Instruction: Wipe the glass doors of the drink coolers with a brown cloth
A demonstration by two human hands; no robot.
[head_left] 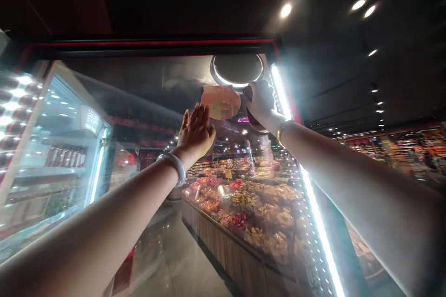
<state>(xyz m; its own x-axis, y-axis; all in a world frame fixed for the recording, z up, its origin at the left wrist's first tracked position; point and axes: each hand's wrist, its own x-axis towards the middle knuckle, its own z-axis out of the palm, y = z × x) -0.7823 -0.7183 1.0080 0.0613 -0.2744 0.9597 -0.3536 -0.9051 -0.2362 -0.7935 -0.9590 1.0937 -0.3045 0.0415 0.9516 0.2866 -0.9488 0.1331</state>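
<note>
A large glass pane [149,116] in a dark frame [167,45] with a thin red line stands before me. My left hand [197,131] is raised to it, palm forward and fingers stretched out, holding nothing; whether the palm touches the glass I cannot tell. Just above its fingertips is a pinkish-orange patch [221,102] with a rounded lower edge, perhaps a sticker. My right hand [262,98] is up at the pane's upper right, its fingers curled. Something dark shows by those fingers; I cannot tell whether it is held or a reflection.
Bright light strips [322,232] run down the pane's right side. Through or mirrored in the glass appear a lit display case [52,158] with bottles and a long counter [223,236] heaped with wrapped goods. A round ceiling lamp [238,69] shows above. Stocked shelves [400,148] stand far right.
</note>
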